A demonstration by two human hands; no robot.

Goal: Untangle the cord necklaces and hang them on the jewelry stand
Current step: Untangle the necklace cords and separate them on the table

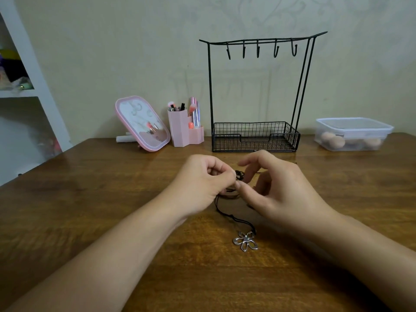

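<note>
A tangle of black cord necklaces (pixel 239 175) sits just above the wooden table (pixel 112 199), between my two hands. My left hand (pixel 202 183) pinches the cords with curled fingers. My right hand (pixel 276 185) pinches the same tangle between thumb and a finger, its other fingers spread. One cord (pixel 234 218) trails toward me and ends in a silver flower pendant (pixel 245 240) lying flat on the table. Behind the hands stands the black wire jewelry stand (pixel 256 136), its top bar carrying several hooks (pixel 258 49) with nothing on them.
A pink mirror (pixel 141 123) and a pink holder with brushes (pixel 183 127) stand left of the stand. A clear lidded box (pixel 353 134) sits at the back right. White shelving (pixel 27 86) rises at the far left.
</note>
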